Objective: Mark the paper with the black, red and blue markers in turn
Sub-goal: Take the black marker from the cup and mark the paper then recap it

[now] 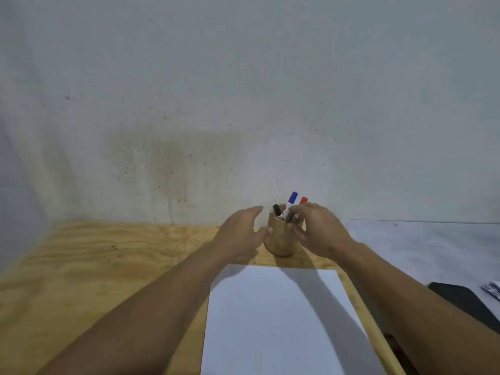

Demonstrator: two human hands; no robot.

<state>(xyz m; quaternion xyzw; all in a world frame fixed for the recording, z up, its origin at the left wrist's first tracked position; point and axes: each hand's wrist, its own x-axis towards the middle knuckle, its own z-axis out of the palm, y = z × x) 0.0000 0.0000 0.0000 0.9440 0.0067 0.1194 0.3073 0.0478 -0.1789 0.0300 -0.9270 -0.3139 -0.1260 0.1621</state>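
The left hand [244, 231] is spread open just left of centre in the frame, fingers loosely curved and apart, thumb pointing toward the cup [280, 239]; it grasps nothing, and its thumb tip sits right at the cup's left side, though whether it actually touches cannot be told. The right hand [315, 230] is curled over the cup's right rim, its fingers bent inward around the lower shafts of the markers; it looks to be closing on one, but which one, and whether the grip is firm, is too blurred to tell. Both forearms run up from the bottom corners of the frame and converge on the cup, the left arm crossing the paper's upper left corner, the right arm passing along the paper's right side. The cup is a rounded tan holder standing upright on the wooden table [94, 261] just above the paper, near the wall [243, 90]. In it stand three markers: the black marker [277, 209] leaning left at the cup's left rim, the blue marker [291, 200] rising tallest in the middle and tilted right, and the red marker [303, 200] just to its right, mostly hidden behind the right hand's fingers. The paper [270, 320] is a blank white sheet lying flat in the lower centre of the frame, partly shaded by the arms. A dark flat object [465, 301] lies at the right edge.
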